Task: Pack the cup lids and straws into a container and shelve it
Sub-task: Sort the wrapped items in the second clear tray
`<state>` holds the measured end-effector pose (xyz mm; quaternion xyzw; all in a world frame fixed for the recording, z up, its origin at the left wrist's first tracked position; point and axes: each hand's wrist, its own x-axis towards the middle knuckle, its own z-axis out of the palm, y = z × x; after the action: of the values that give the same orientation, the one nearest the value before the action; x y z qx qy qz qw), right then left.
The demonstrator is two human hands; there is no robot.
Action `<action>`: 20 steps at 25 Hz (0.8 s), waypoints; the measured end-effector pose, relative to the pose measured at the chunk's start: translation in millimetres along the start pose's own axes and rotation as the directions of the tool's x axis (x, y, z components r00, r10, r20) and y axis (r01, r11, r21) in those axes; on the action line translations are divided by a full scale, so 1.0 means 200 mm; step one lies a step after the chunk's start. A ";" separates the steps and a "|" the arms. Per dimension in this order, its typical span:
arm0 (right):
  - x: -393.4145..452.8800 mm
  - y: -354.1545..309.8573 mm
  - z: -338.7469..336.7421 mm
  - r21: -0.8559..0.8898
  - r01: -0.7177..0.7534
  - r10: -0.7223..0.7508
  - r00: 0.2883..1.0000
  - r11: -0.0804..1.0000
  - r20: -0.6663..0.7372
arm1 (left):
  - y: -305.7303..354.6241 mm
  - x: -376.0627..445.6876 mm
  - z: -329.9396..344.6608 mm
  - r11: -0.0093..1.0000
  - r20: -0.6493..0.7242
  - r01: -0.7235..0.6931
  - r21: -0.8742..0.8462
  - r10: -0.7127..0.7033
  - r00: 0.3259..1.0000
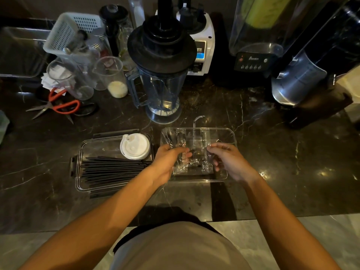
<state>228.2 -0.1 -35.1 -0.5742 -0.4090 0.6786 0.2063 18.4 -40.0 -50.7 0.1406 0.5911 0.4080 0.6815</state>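
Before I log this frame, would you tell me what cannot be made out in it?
Head view only:
- Clear tray: contents under the left hand and right hand blur into crinkled wrap.
- White lids: count hidden by stacking.
- Black straws: too many to count.

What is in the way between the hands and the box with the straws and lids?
Nothing visible. The left hand and right hand are busy with clear plastic packets over a clear tray. The container sits just left of it, open-topped.
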 end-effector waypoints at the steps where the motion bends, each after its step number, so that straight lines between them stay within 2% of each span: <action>1: -0.01 -0.01 0.00 0.008 0.017 -0.017 1.000 1.000 0.018 | -0.01 0.00 0.01 1.000 0.009 0.002 -0.001 -0.002 1.000; 4: -0.02 -0.03 0.01 0.043 0.052 -0.055 0.996 0.998 0.065 | -0.02 0.01 0.01 1.000 0.035 0.019 -0.017 -0.018 0.999; 9: -0.01 -0.06 0.01 0.090 0.113 -0.117 0.992 0.989 0.038 | -0.01 -0.02 0.02 0.999 0.095 0.001 0.041 -0.004 0.996; 13: 0.01 -0.06 0.01 0.105 0.116 -0.117 0.993 0.988 0.010 | 0.00 -0.03 0.02 0.999 0.121 0.039 -0.038 -0.034 0.992; 16: 0.02 -0.05 0.01 0.079 0.088 -0.088 0.996 0.993 -0.002 | 0.00 -0.03 0.01 0.999 0.143 -0.038 -0.002 0.038 0.989; 20: 0.00 -0.07 -0.02 0.182 0.156 -0.150 0.987 0.971 -0.049 | 0.01 -0.01 0.00 0.984 0.096 -0.144 0.107 0.134 0.986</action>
<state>228.7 9.5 -24.2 -0.5309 -0.3834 0.6857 0.3177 17.1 -40.2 -48.3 0.2380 0.5716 0.4136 0.6676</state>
